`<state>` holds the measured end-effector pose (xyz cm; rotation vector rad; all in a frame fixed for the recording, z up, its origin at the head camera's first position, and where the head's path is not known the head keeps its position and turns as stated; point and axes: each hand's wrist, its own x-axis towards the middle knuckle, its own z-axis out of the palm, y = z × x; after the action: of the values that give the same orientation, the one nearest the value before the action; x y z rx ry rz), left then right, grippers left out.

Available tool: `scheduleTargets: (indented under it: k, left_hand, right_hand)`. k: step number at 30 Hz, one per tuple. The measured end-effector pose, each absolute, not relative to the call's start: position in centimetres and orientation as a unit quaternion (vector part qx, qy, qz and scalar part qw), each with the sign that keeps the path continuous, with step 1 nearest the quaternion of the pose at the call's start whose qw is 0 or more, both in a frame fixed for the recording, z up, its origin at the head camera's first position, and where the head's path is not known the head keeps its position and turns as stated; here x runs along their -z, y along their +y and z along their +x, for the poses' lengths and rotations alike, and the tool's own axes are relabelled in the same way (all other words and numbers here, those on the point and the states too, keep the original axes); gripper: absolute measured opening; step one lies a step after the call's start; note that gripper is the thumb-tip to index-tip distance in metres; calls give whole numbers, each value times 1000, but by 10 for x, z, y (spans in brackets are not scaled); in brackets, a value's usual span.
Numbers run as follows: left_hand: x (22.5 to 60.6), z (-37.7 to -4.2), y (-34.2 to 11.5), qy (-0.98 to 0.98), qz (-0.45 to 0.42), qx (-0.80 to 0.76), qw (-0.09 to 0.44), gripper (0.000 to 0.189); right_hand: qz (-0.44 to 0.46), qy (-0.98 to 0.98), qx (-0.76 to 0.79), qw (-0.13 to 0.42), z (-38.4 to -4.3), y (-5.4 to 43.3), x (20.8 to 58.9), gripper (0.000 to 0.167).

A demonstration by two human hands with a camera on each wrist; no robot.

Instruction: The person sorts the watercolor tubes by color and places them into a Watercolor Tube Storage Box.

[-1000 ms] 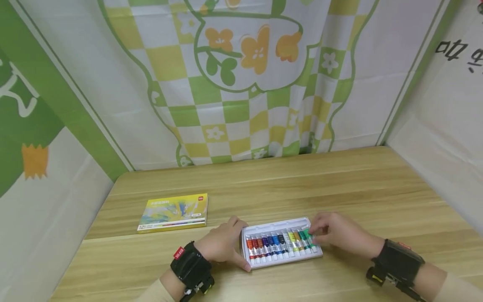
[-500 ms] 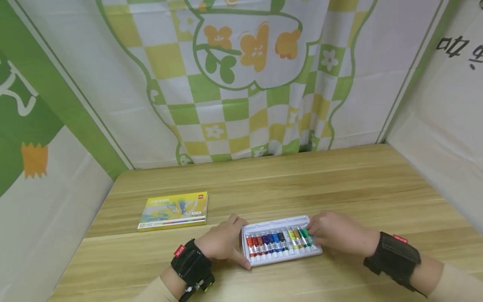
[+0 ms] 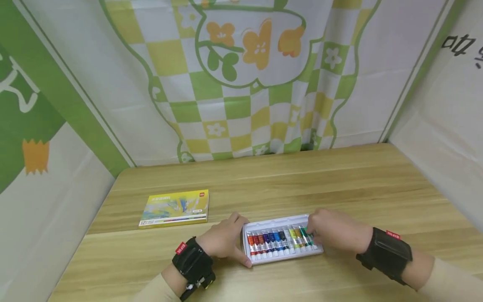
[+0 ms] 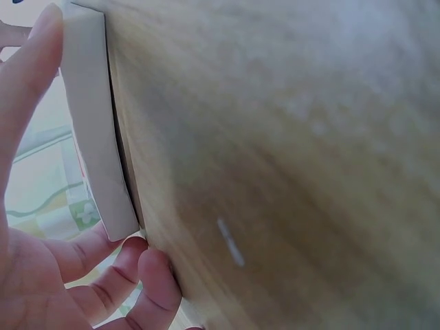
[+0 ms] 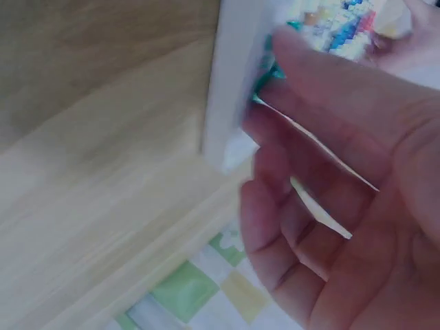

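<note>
A white tray holds a row of paint tubes, running from red at the left through blue and black to yellow and green at the right. My left hand grips the tray's left end, thumb at the near corner and fingers at the far one. In the left wrist view the tray's end wall stands between thumb and fingers. At the tray's right end my right hand pinches a green paint tube between thumb and forefinger. The hand hides most of that tube in the head view.
A yellow paint box with a blue-and-white printed cover lies left of the tray. The wooden table meets a green-and-yellow checked cloth at its back edge.
My right hand has turned slightly and shifted a little left over the tray's green end, covering more of it. The left hand keeps its grip on the tray.
</note>
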<state>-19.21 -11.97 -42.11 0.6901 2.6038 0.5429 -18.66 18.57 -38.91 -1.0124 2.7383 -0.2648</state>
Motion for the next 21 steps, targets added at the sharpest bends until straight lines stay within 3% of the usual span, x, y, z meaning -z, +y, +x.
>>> scheduleTargets:
  k: [12, 21]
  left_hand:
    - [419, -191, -119, 931, 246, -197, 184, 109]
    - [415, -186, -118, 931, 240, -198, 189, 108]
  right_hand:
    - [-357, 931, 52, 62, -181, 181, 387, 11]
    - [-363, 922, 100, 89, -184, 190, 392, 14]
